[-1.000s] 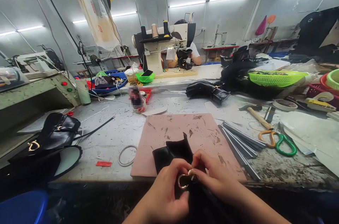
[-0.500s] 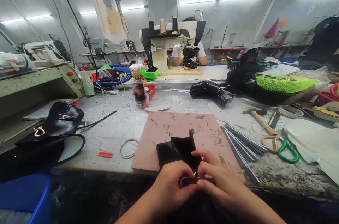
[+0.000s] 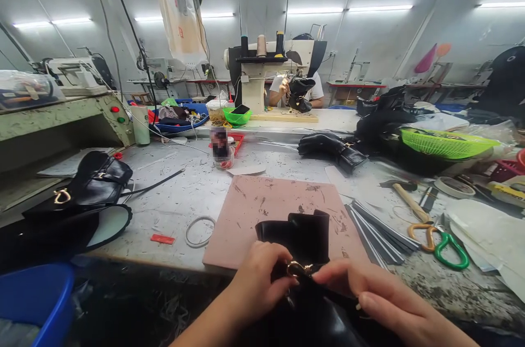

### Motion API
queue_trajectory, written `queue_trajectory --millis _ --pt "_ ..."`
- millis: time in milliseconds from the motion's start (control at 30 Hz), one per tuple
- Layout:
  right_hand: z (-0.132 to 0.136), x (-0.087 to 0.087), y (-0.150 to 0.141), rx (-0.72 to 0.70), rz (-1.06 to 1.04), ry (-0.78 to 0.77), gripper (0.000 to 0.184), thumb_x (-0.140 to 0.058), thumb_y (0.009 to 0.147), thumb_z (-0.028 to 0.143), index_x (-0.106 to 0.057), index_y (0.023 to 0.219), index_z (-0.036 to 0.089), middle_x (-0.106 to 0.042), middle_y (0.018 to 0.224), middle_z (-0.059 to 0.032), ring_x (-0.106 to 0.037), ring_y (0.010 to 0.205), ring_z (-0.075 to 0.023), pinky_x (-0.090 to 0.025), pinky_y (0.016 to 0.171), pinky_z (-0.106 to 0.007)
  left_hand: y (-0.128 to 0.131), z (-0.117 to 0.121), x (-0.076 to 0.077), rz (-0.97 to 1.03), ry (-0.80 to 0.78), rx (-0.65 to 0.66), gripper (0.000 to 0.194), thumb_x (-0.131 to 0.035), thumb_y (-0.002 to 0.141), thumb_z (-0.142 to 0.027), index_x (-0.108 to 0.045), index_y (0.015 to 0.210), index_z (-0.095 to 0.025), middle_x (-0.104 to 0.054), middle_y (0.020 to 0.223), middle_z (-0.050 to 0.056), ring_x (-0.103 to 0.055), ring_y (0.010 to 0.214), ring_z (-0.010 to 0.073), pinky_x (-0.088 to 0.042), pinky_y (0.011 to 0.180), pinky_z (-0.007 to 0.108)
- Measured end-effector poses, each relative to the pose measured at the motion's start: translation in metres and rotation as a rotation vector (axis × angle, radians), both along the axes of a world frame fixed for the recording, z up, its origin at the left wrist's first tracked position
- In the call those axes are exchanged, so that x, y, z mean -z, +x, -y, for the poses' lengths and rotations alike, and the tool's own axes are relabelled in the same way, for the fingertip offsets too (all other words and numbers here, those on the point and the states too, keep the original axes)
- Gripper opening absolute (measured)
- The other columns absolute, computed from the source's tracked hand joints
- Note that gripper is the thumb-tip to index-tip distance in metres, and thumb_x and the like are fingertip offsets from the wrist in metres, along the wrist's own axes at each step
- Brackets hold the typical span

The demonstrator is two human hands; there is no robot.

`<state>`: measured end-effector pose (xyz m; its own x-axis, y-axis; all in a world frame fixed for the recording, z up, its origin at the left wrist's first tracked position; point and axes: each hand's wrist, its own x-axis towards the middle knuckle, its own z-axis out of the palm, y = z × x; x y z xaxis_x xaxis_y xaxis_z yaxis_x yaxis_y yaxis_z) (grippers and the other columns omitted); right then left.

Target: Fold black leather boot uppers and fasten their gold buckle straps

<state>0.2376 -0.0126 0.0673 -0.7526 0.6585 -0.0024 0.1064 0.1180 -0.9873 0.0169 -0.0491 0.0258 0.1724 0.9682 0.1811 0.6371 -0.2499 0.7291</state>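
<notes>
A black leather piece (image 3: 301, 240) lies over the near edge of a pink cutting mat (image 3: 266, 207) and hangs down toward me. A small gold metal clasp (image 3: 298, 269) sits on it between my hands. My left hand (image 3: 260, 281) is curled, its thumb and fingers pinching the clasp and the leather beneath it. My right hand (image 3: 383, 300) rests on the leather just right of the clasp, fingers bent and pressed on the material.
Dark strips (image 3: 379, 232), orange and green scissors (image 3: 437, 237) and a hammer (image 3: 404, 196) lie right of the mat. A black handbag (image 3: 92, 183) sits at left, a wire ring (image 3: 199, 231) beside the mat. A person works at a sewing machine (image 3: 266, 76) behind.
The leather piece has been turned and pulled lower toward me. The gold clasp now shows between my fingers, and my right hand has slid rightward off it.
</notes>
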Motion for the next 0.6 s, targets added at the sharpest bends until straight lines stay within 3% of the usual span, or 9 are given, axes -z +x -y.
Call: queue_trajectory --millis 100,167,267,333,467,600 --pt "-0.008 -0.016 -0.011 -0.148 -0.014 0.080 0.043 -0.044 0.080 0.061 -0.051 0.063 0.022 -0.066 0.096 -0.0079 -0.061 0.087 -0.0237 -0.048 0.077 -0.036 0.005 -0.002 0.001 0.025 -0.007 0.052 0.010 -0.062 0.070 -0.013 -0.059 0.078 -0.018 -0.063 0.079 0.003 -0.051 0.075 0.0175 -0.040 0.067 0.028" --pt "-0.015 -0.017 -0.018 -0.226 -0.058 0.106 0.042 -0.042 0.082 0.061 -0.061 0.078 0.023 -0.065 0.101 -0.0082 -0.060 0.093 -0.0236 -0.047 0.082 -0.037 0.007 -0.003 0.002 0.026 0.009 0.061 0.009 -0.060 0.070 -0.015 -0.061 0.079 -0.017 -0.063 0.078 0.003 -0.051 0.074 0.0179 -0.039 0.067 0.029" --pt "-0.022 -0.004 -0.027 -0.209 -0.009 0.256 0.027 -0.046 0.087 0.040 -0.060 0.104 0.025 -0.054 0.123 -0.0093 -0.049 0.116 -0.0231 -0.038 0.096 -0.039 0.008 -0.003 0.005 0.077 -0.020 0.035 0.009 -0.059 0.073 -0.017 -0.061 0.081 -0.018 -0.064 0.083 0.004 -0.052 0.077 0.0181 -0.039 0.070 0.030" --pt "-0.023 0.009 -0.030 -0.150 0.097 0.377 0.025 -0.047 0.084 0.019 -0.060 0.105 0.026 -0.046 0.131 -0.0083 -0.042 0.122 -0.0218 -0.035 0.100 -0.039 0.006 -0.003 0.007 0.129 -0.067 0.012 0.007 -0.058 0.074 -0.017 -0.061 0.080 -0.017 -0.064 0.084 0.003 -0.052 0.079 0.0176 -0.039 0.071 0.029" --pt "-0.021 0.027 -0.032 -0.164 0.178 0.483 0.041 -0.039 0.079 0.002 -0.060 0.104 0.027 -0.047 0.129 -0.0058 -0.050 0.114 -0.0186 -0.043 0.093 -0.033 0.003 -0.003 0.011 0.186 -0.164 -0.038 0.002 -0.058 0.074 -0.018 -0.060 0.074 -0.018 -0.063 0.078 0.002 -0.053 0.077 0.0167 -0.040 0.070 0.029" --pt "-0.020 0.029 -0.031 -0.164 0.139 0.506 0.034 -0.042 0.083 0.006 -0.063 0.099 0.027 -0.052 0.121 -0.0046 -0.059 0.096 -0.0149 -0.049 0.082 -0.027 0.001 -0.005 0.011 0.236 -0.234 -0.035 0.003 -0.056 0.073 -0.017 -0.057 0.076 -0.018 -0.062 0.080 0.002 -0.053 0.079 0.0174 -0.041 0.072 0.030"
